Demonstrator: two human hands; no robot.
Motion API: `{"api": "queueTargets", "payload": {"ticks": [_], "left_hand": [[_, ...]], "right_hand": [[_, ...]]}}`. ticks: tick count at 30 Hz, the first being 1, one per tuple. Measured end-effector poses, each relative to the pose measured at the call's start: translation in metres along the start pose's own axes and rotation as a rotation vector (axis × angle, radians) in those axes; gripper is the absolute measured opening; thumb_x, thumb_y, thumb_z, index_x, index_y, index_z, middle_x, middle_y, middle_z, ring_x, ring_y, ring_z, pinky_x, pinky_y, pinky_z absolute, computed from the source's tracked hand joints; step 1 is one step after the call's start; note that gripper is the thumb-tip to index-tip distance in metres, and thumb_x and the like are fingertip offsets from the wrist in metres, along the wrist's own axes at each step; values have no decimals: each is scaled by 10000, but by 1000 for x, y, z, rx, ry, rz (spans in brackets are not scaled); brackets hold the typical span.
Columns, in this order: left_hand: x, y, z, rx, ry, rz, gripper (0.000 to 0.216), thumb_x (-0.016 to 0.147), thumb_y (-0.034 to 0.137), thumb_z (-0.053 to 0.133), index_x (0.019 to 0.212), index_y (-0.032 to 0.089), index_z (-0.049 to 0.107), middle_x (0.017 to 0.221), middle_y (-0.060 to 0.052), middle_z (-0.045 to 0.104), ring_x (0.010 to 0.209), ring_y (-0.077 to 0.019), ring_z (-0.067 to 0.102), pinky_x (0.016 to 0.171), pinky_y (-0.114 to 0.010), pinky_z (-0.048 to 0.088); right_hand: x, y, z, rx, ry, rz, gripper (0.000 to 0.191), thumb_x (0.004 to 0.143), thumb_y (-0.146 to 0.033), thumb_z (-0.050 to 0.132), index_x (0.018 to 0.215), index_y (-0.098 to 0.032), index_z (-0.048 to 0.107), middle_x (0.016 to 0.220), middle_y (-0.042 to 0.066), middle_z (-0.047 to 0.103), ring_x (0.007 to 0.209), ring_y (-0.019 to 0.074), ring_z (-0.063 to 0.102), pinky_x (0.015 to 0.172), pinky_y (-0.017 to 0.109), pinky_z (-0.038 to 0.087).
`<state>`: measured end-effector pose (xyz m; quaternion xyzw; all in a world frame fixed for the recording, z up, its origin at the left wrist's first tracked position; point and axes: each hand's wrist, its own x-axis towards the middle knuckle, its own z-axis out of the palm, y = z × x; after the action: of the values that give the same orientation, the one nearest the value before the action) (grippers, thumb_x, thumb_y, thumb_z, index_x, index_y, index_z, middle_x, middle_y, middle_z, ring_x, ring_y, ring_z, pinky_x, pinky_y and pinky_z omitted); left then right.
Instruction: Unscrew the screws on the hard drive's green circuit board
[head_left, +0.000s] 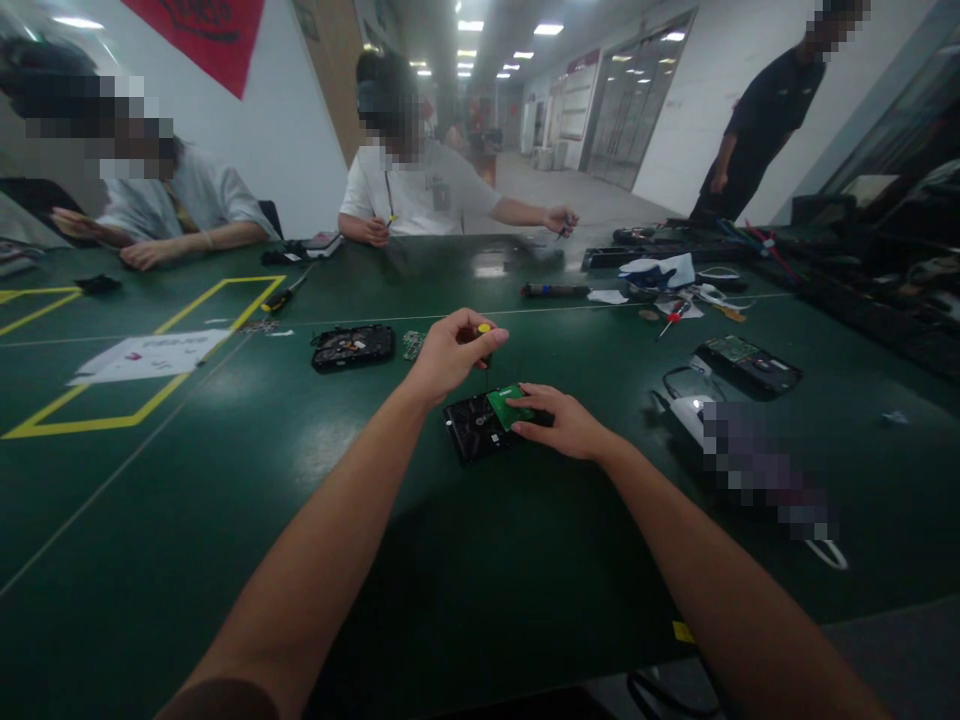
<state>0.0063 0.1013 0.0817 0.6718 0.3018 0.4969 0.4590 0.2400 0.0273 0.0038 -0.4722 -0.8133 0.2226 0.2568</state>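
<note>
In the head view a black hard drive (pixel 474 428) with a green circuit board (pixel 507 404) lies on the table before me. My left hand (pixel 450 355) is closed around a screwdriver (pixel 484 330) with a yellow-capped handle. Its thin shaft points down, close to the board's left edge; whether the tip touches is too small to tell. My right hand (pixel 559 420) holds the drive's right end, with fingers and thumb resting over the board. That end of the drive is hidden under the hand.
Another opened drive (pixel 352 347) lies left, one more (pixel 748 364) right. A white-cased device with a cord (pixel 694 420) lies near my right forearm. A yellow-and-black screwdriver (pixel 281 297) and a paper sheet (pixel 154 355) are left. Co-workers sit across the green table (pixel 337 560).
</note>
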Motion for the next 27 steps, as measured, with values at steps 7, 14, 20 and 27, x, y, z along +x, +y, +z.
{"api": "queueTargets", "payload": {"ticks": [7,14,20,27], "left_hand": [[1,-3,-3,55,37,24,318,802,363,851,837,168,602,770,-8,631,630,-91,576,503,-178,510],[2,-3,-3,-27,-62,14,249,966,324,670,1181,200,649,972,-65,698,897,-171,690,614,-226,602],[3,-3,-2,-170,-89,-60,245,1024,283,568,1237,219,671,1159,-99,698,1038,-198,691,700,-282,642],[2,-1,-6,-95,-64,-42,258,954,360,682,1143,184,694,1021,-84,722,928,-179,702,603,-220,605]], "right_hand": [[0,1,1,-2,5,0,505,932,-560,691,1390,-349,674,1590,77,509,1484,327,446,1217,587,335],[1,2,2,-21,-4,6,530,924,-581,690,1386,-323,683,1579,104,518,1480,327,453,1221,565,339],[1,-1,2,0,8,8,512,920,-566,701,1370,-320,695,1575,97,525,1469,325,469,1219,559,343],[1,-1,0,-18,-13,14,526,928,-578,683,1391,-328,679,1582,96,516,1479,319,457,1222,562,336]]}}
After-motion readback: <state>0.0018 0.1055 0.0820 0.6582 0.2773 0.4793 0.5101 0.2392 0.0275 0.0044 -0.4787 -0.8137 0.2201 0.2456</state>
